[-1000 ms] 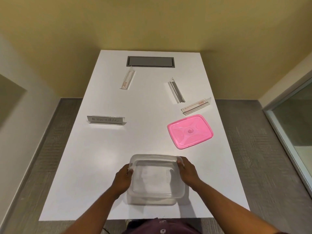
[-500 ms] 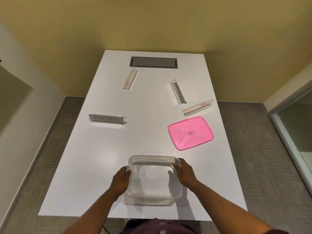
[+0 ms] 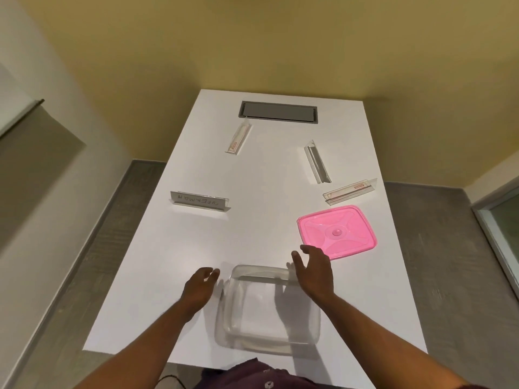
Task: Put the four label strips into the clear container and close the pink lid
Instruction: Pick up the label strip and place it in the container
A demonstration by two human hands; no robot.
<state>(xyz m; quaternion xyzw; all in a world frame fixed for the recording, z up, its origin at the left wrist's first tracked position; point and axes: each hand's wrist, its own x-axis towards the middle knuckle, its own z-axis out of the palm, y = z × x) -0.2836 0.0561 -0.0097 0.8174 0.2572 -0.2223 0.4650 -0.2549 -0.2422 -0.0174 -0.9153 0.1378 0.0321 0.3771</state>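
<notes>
The clear container [image 3: 266, 307] sits empty at the near edge of the white table [image 3: 196, 248]. My left hand [image 3: 198, 287] hovers just left of it, fingers loosely curled, holding nothing. Above the container's far right corner my right hand [image 3: 313, 272] is raised with its fingers spread. The pink lid [image 3: 337, 233] lies flat to the right, beyond that hand. Four clear label strips lie apart on the table: one at the left [image 3: 200, 204], one at the far middle [image 3: 238, 138], one at the far right [image 3: 317, 162] and one just above the lid [image 3: 349, 190].
A grey cable hatch [image 3: 278, 112] is set into the table's far end. A yellow wall stands behind the table, with grey floor on both sides. A glass panel [image 3: 505, 226] is at the right edge.
Both hands have let go of the container and lifted off it, the left moving left and the right moving up toward the lid. The container stays at the near edge.
</notes>
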